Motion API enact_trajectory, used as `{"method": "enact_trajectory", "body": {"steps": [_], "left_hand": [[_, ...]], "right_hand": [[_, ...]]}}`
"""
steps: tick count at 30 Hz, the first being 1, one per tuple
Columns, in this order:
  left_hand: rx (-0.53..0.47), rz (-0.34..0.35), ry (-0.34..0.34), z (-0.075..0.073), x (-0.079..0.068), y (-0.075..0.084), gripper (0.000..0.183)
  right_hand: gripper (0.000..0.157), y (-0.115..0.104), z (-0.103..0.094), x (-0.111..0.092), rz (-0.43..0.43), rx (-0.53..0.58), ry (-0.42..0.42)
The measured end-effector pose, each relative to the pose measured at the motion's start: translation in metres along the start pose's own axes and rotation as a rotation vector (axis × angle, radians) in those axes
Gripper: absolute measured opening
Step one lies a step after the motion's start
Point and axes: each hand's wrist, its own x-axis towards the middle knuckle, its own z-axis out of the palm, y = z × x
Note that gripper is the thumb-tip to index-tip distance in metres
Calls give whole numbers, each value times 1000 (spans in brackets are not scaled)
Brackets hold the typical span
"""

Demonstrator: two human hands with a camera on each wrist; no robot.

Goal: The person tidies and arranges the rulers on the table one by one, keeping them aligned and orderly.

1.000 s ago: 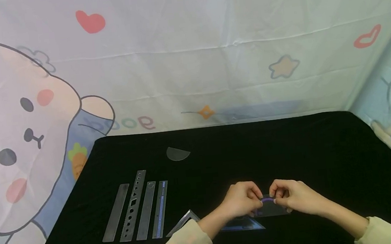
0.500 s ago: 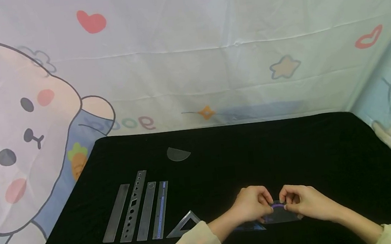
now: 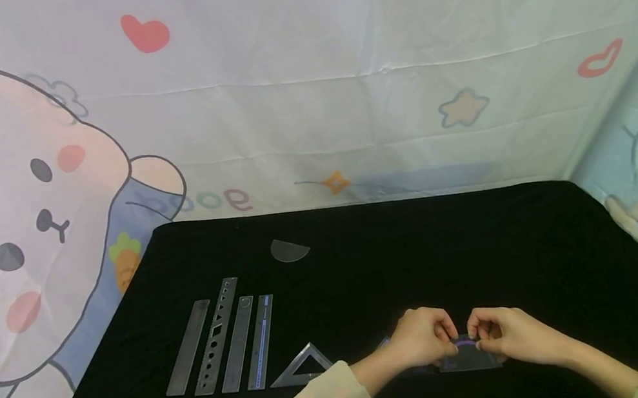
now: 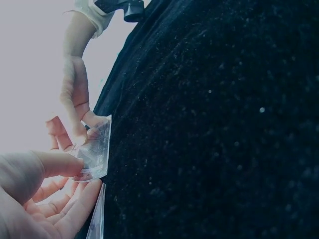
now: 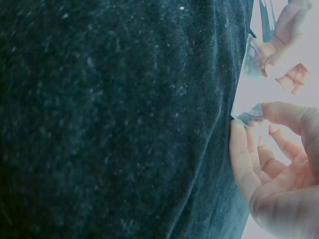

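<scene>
Both hands hold a clear protractor with a purple arc (image 3: 469,358) low over the black cloth, near the front. My left hand (image 3: 424,338) pinches its left end between thumb and fingers, as the left wrist view shows at the protractor (image 4: 97,154). On the other end, my right hand (image 3: 511,336) has the same thumb-and-finger pinch, seen in the right wrist view on the clear plastic (image 5: 246,94). Just left of it lies a blue-marked set square (image 3: 384,342), mostly hidden by the left hand and forearm. A clear set square (image 3: 297,368) lies further left.
Left on the black cloth (image 3: 533,241) lie a plain ruler (image 3: 189,349), a stencil ruler with cut-out shapes (image 3: 217,337), another clear ruler (image 3: 238,345) and a blue-marked ruler (image 3: 261,342), side by side. A clear half-disc (image 3: 289,251) lies further back. A printed curtain (image 3: 297,97) hangs behind.
Both hands have moved right and nearer the front edge, carrying the protractor with them. More of the clear set square shows as the left forearm shifts right. The rulers stay in place.
</scene>
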Motion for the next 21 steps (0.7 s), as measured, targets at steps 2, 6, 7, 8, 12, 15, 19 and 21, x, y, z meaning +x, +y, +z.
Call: {"method": "enact_trajectory", "body": {"steps": [2, 6, 7, 8, 12, 15, 19, 21], "left_hand": [[21, 5, 2, 1, 1, 0, 16], [91, 6, 5, 4, 2, 1, 16], [111, 4, 4, 4, 2, 1, 16], [133, 3, 4, 4, 2, 1, 16], [203, 4, 12, 3, 2, 2, 15], [249, 13, 13, 3, 2, 3, 14], [317, 41, 10, 2, 3, 4, 14], [348, 54, 14, 3, 4, 3, 14]], "right_hand": [[16, 1, -1, -1, -5, -3, -8], [16, 2, -2, -3, -34, -19, -24], [16, 2, -1, -3, -41, -22, -27], [16, 2, -1, -3, -48, -29, -29], [15, 3, -1, -1, -72, -77, -17], [15, 3, -1, 0, -80, -114, -6], [17, 2, -1, 0, -82, -146, -6], [18, 1, -1, 0, -80, -154, -6]]}}
